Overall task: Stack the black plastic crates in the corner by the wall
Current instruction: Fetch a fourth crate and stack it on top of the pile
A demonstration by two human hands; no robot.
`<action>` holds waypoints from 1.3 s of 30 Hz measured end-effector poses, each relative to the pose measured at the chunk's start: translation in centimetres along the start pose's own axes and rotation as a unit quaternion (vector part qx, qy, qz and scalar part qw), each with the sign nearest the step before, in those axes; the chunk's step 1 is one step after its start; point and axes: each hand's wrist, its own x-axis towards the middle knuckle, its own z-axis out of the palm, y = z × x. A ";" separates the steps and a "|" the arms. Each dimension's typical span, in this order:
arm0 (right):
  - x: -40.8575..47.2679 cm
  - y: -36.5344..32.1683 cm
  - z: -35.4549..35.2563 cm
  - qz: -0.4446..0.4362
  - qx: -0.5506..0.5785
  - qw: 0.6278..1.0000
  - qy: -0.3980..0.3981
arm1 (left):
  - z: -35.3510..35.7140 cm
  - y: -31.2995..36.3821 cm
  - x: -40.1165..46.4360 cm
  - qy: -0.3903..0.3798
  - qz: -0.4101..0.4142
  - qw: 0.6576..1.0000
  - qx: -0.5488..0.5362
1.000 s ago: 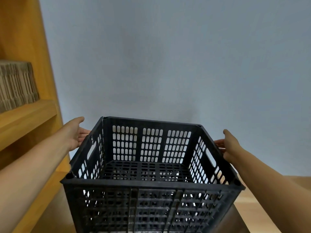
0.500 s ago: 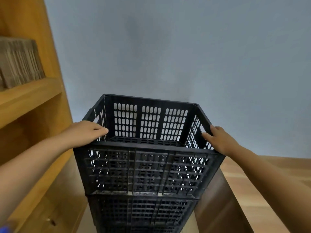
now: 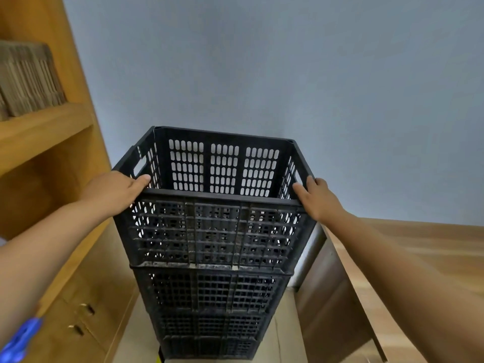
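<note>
Since a second ago, both hands have shifted from the crate's side handles to its near corners. The left hand (image 3: 115,191) and right hand (image 3: 318,199) clasp the rim of the top crate (image 3: 212,226), which sits on the crate stack (image 3: 209,310) at 12 o'clock, against the wall (image 3: 288,74). An uneven seat could topple it. No writing is legible.
</note>
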 end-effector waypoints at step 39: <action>-0.7 -0.1 -0.3 0.019 -0.009 0.999 0.024 | 1.9 -0.9 1.2 0.065 0.017 0.994 0.084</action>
